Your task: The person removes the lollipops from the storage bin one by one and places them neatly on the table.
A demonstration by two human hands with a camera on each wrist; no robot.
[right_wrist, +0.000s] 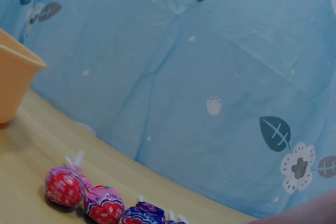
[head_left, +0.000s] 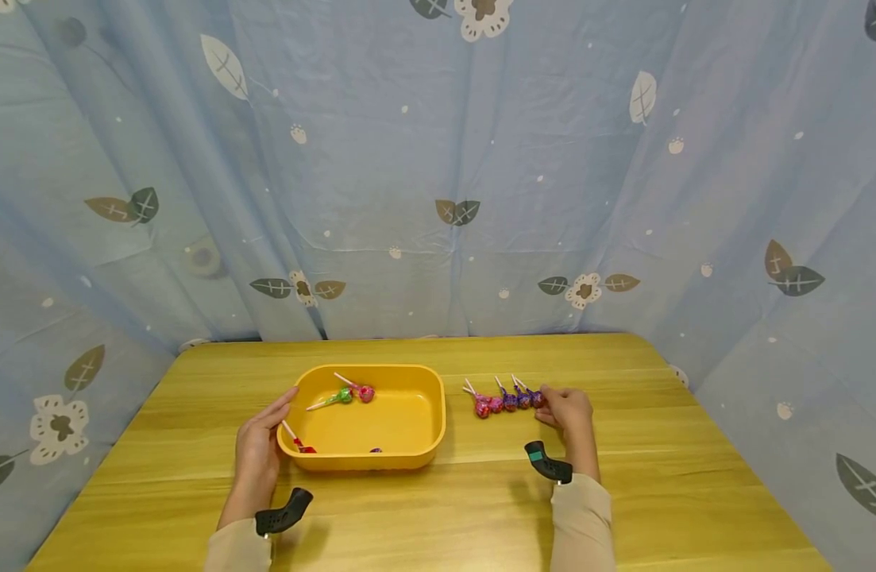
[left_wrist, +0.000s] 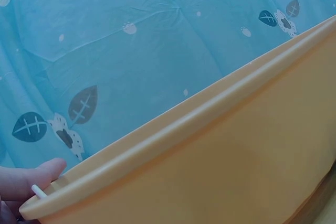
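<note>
A yellow plastic tub point(head_left: 409, 458) sits on the table, with green, pink and red lollipops inside and a small purple piece partly hidden by its near wall. My left hand point(head_left: 257, 451) rests along the tub's left side, fingers fairly straight against the wall; in the left wrist view its fingertips point(left_wrist: 51, 169) show by the rim. To the right of the tub, pink lollipops point(head_left: 483, 407) and purple lollipops point(head_left: 510, 401) lie in a row, sticks pointing away. At the row's right end, my right hand point(head_left: 569, 410) pinches the last purple lollipop point(head_left: 538, 399).
The wooden table point(head_left: 409, 524) reaches back to a blue patterned curtain point(head_left: 380, 159), which also hangs along both sides. Each wrist carries a black camera mount, one left point(head_left: 285, 512) and one right point(head_left: 548, 462).
</note>
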